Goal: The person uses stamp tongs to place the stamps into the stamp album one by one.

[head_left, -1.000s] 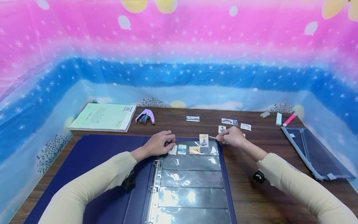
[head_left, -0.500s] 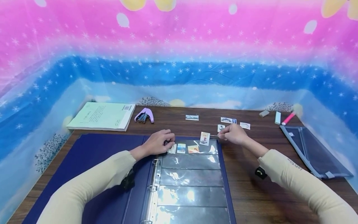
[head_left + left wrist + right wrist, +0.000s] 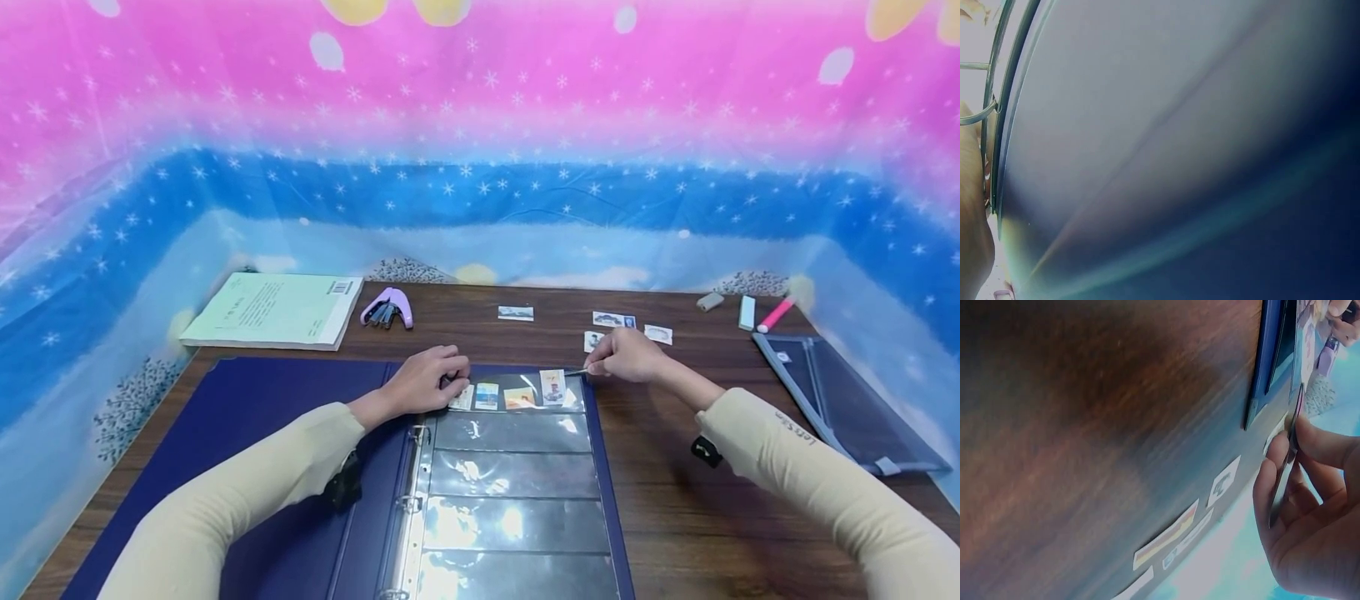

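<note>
Wooden table [image 3: 675, 533]; open album [image 3: 285, 383]. Right hand [image 3: 628, 357]: pinching tweezers [image 3: 1280, 490], I judge to spare the stamp [image 3: 552, 387] at top pocket [image 3: 572, 402], right end. Left hand [image 3: 426, 382]: seemingly steadying the album; grip unclear.

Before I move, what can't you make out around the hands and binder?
Head view: near end of the navy ring binder, cut off by the bottom edge.
Head view: leftmost pale paper stamp in its top row, partly covered by the left hand.
Head and right wrist views: whether the slim metal tweezers pinch the cream-and-red stamp, too small and blurred.
Left wrist view: most of the left hand, cut off by the left edge.
</note>
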Available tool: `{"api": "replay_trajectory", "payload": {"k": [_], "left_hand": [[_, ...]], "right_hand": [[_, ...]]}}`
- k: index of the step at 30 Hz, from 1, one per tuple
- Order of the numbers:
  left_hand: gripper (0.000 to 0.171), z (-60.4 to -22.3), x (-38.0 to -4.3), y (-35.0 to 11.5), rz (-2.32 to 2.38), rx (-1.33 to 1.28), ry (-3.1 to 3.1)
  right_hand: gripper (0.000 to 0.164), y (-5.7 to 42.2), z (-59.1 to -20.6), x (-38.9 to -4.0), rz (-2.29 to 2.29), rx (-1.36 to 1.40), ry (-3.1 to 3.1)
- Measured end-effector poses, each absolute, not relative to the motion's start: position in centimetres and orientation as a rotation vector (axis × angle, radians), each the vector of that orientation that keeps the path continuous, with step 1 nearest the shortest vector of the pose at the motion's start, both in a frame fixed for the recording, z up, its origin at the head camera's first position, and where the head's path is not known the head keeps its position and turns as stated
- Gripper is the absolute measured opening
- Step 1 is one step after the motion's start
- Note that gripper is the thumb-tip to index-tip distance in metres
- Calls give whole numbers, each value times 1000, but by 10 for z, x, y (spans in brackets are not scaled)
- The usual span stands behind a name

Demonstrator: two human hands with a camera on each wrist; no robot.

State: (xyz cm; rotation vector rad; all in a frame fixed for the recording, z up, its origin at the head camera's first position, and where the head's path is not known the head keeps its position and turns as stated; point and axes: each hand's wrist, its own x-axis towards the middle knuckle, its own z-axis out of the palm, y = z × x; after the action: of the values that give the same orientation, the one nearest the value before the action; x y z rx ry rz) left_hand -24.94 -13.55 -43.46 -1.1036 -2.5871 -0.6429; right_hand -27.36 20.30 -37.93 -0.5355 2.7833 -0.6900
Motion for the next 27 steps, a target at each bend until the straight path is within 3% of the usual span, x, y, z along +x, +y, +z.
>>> {"api": "replay_trajectory", "payload": {"k": [27], "left_hand": [[9,-436,-249,-136,-590,-1148,-2494]], "right_hand": [[9,198,-376,-301,-493,-865,2628]]}}
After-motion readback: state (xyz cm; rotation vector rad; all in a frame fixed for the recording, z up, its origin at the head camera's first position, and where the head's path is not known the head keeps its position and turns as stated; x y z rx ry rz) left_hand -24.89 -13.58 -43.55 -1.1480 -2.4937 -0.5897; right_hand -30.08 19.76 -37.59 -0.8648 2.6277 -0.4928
